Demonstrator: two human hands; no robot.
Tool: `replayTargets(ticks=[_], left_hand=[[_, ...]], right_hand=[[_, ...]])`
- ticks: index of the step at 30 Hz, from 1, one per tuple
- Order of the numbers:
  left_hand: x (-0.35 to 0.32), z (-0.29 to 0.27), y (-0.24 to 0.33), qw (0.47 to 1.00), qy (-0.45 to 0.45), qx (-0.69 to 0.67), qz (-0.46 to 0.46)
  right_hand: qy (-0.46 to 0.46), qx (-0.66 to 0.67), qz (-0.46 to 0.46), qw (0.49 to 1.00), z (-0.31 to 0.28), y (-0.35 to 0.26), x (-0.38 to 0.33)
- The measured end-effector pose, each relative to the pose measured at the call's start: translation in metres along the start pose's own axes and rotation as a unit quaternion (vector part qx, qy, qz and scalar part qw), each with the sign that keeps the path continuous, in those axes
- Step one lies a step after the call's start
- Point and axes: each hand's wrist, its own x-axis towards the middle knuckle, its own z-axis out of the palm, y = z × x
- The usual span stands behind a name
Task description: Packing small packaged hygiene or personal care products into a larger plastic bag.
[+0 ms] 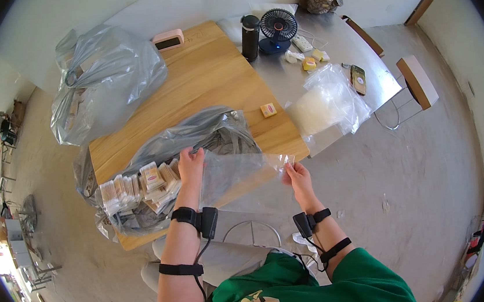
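A clear plastic bag (239,177) is stretched flat between my two hands over the near edge of the wooden table. My left hand (191,164) is closed at the bag's left upper corner, fingers curled. At the right upper corner, my right hand (298,179) pinches the plastic between thumb and fingers. Just left of my left hand, several small packs (135,187) of what look like cotton swabs lie heaped on an opened grey plastic sack (210,128). A small yellow-and-white box (268,110) sits on the wood beyond my right hand.
A bulging grey sack (106,76) and a pink clock-like device (168,40) stand at the back left. On the metal table are a black bottle (250,38), a fan (278,28), a phone (358,80) and a stack of clear bags (322,105). A stool (416,83) stands at right.
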Motion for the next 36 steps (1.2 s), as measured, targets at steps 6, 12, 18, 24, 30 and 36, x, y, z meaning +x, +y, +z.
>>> replayTargets(ticks=[6,12,18,24,30,36], left_hand=[[0.015,0.002,-0.024,0.997,-0.055,0.01,0.047],[-0.005,0.016,-0.028,0.97,0.071,0.117,0.2],[-0.071,0.023,-0.004,0.854,-0.039,0.395,0.336],[-0.069,0.026,-0.041,0.842,-0.097,0.444,0.29],[-0.069,0.023,-0.031,0.857,-0.054,0.431,0.276],[-0.085,0.038,-0.029,0.839,-0.151,0.472,0.224]], right_hand=[[0.0,0.002,-0.019,1.0,-0.006,0.003,0.002],[0.013,0.117,0.009,0.993,-0.007,0.011,-0.003],[-0.053,0.191,0.102,0.975,-0.025,0.032,-0.027],[-0.026,-0.067,0.014,0.997,-0.013,0.007,-0.028],[0.027,-0.16,-0.412,0.897,-0.038,-0.149,-0.011],[0.123,0.194,-0.308,0.923,-0.126,-0.273,0.094]])
